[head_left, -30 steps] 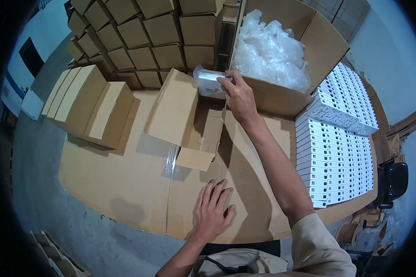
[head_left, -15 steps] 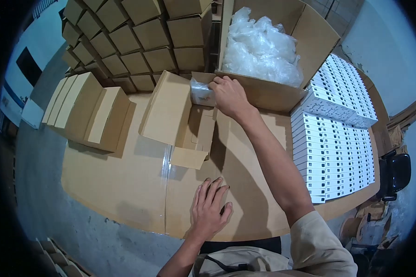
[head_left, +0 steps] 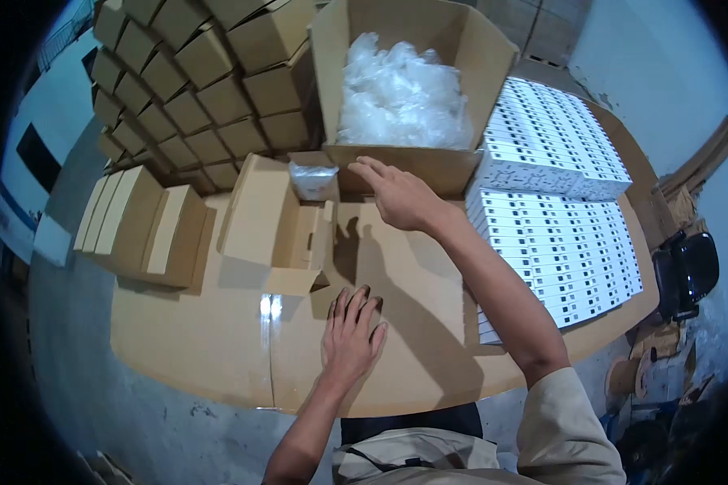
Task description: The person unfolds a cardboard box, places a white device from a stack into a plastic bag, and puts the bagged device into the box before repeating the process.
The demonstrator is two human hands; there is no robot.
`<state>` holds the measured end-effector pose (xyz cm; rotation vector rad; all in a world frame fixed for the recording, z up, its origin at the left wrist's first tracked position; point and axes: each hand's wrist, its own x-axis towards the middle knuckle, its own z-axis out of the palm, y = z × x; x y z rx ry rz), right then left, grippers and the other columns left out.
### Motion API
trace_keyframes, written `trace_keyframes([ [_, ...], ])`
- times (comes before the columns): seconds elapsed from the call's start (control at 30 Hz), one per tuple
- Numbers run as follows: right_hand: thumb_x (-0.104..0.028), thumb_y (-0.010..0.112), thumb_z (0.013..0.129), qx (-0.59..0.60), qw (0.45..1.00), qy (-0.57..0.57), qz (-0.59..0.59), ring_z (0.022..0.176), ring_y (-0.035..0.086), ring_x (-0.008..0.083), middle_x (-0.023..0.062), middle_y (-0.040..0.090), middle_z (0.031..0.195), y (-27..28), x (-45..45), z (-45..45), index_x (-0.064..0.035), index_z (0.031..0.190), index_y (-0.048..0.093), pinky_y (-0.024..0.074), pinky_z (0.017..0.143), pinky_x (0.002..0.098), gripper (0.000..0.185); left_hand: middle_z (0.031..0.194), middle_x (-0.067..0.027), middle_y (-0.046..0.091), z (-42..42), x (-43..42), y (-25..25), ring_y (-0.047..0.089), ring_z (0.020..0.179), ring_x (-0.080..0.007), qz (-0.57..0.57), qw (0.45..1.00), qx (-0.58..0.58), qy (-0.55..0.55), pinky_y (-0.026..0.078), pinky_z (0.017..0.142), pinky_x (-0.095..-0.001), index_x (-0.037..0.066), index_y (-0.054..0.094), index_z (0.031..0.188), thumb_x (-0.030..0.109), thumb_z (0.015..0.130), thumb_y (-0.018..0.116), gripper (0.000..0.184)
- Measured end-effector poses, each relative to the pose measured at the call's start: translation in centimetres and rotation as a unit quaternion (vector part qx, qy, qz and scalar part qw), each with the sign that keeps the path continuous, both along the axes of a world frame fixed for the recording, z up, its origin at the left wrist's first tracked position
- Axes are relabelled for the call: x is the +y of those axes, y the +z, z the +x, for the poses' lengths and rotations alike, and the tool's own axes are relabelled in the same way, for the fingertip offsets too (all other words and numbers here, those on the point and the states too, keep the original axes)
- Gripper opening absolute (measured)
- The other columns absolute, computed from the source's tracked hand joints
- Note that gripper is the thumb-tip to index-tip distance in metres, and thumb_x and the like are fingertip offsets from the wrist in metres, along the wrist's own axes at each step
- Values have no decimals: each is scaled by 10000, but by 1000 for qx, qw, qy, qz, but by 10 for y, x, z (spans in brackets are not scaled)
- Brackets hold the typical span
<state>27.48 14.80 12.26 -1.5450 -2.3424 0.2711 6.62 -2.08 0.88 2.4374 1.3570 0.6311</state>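
Cool indoor light, shadows across cardboard tabletop (head_left: 194, 347), glare on clear tape (head_left: 266, 307), fisheye curvature, black corners

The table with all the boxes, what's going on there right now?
A person's right hand hovers, seemingly empty, over the table in front of a big carton. Beside it, a bagged pack sits in the far end of an open box. The left hand rests palm down on the table, nearer the person. Clear plastic lies heaped in the carton, and white boxes are stacked in rows on the right.
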Motion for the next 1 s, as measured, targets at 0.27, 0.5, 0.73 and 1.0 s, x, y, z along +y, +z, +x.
trace_keyframes([
  [0.27, -24, 546, 890, -82, 994, -29, 72, 1358, 500, 359, 174, 419, 1570, 17, -77, 101, -65, 1531, 387, 440, 1079, 486, 661, 1524, -145, 462, 51, 58, -11, 365, 1450, -386, 28, 999, -2, -23, 299, 1210, -504, 90, 542, 1385, 232, 924, 695, 507],
  [0.5, -22, 557, 902, -84, 970, -192, 123, 1452, 390, 358, 175, 372, 1604, 17, -147, 220, -89, 1568, 338, 345, 1157, 519, 704, 1526, -155, 468, 80, 125, -16, 361, 1455, -392, 50, 999, -8, -19, 294, 1217, -496, 83, 530, 1397, 226, 964, 653, 472],
  [0.73, -71, 634, 898, -99, 890, -416, 159, 1501, 296, 400, 205, 238, 1656, 4, -184, 331, -122, 1595, 307, 292, 1202, 538, 772, 1532, -165, 461, 88, 133, -14, 352, 1461, -399, 52, 998, 2, -28, 289, 1216, -503, 61, 517, 1416, 193, 985, 617, 461],
  [1.0, -79, 639, 928, -117, 873, -460, 115, 1532, 243, 361, 176, 187, 1674, -15, -185, 372, -174, 1608, 295, 275, 1223, 532, 768, 1544, -169, 450, 91, 131, -11, 332, 1479, -400, 35, 999, 1, -25, 272, 1224, -510, 45, 514, 1424, 182, 999, 596, 453],
])
